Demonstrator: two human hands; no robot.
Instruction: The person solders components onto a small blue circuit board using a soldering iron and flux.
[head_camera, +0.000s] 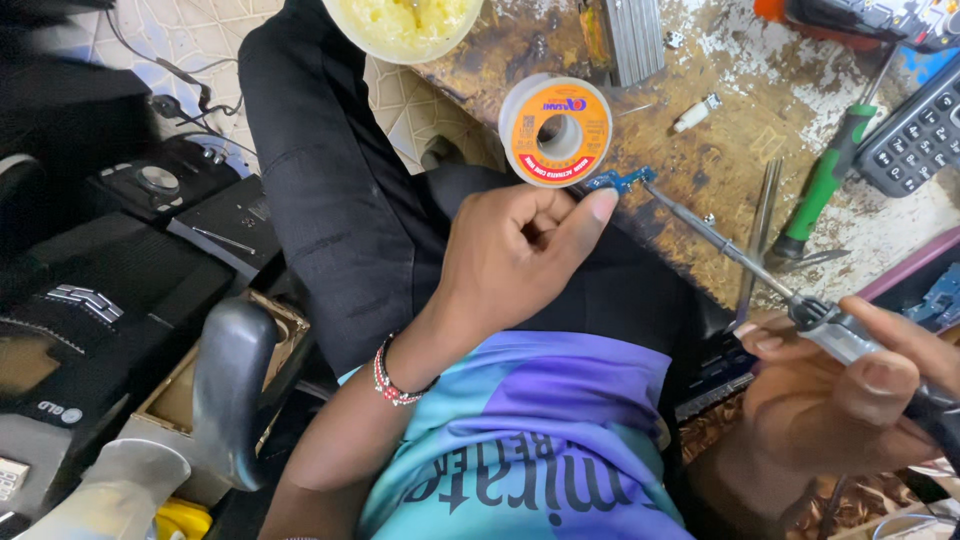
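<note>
Head view: left hand (520, 250) pinches a small blue circuit board (622, 181) at the bench (740, 150) edge, just below a solder spool (556, 130) — right hand (850, 390) grips a soldering iron (760, 270), its tip touching the board.

Worn rough wooden bench (560, 40), shiny metal soldering iron (720, 240)

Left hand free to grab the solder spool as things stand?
Probably not right away: the left hand is pinching the small blue board. The solder spool lies just beyond it on the bench, with nothing between.
</note>
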